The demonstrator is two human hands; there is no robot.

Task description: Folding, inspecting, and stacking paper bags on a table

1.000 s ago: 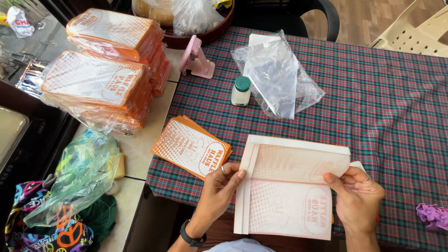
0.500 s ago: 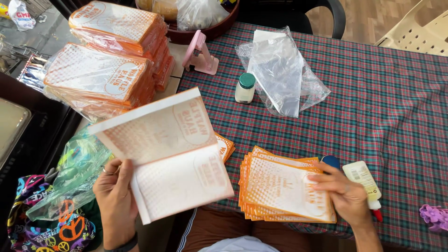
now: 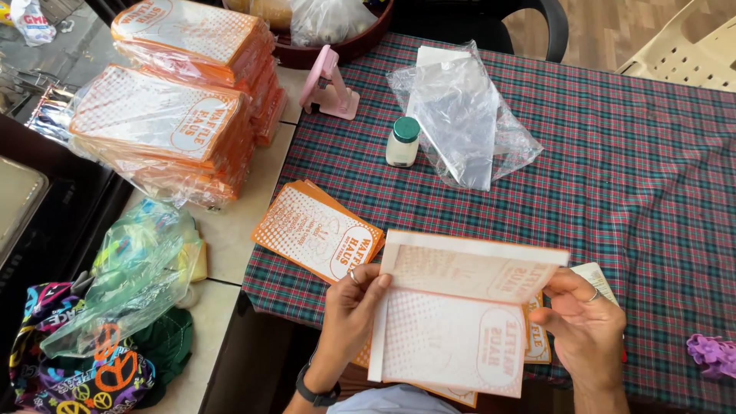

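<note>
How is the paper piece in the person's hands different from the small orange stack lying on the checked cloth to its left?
The held piece is lifted off the table, gripped by the left hand and right hand; the small stack lies flat, untouched. The held piece is a single item, its top flap folded over; the small stack is several flat pieces. The held piece looks pale, the small stack bright orange. Both carry a dotted pattern and an oval mark.

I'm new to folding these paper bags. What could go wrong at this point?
The flat paper bag is held by its side edges between the left hand and right hand, so it may crease crookedly. It hangs over the stack of bags near the table edge, which a nudge might knock off.
</note>
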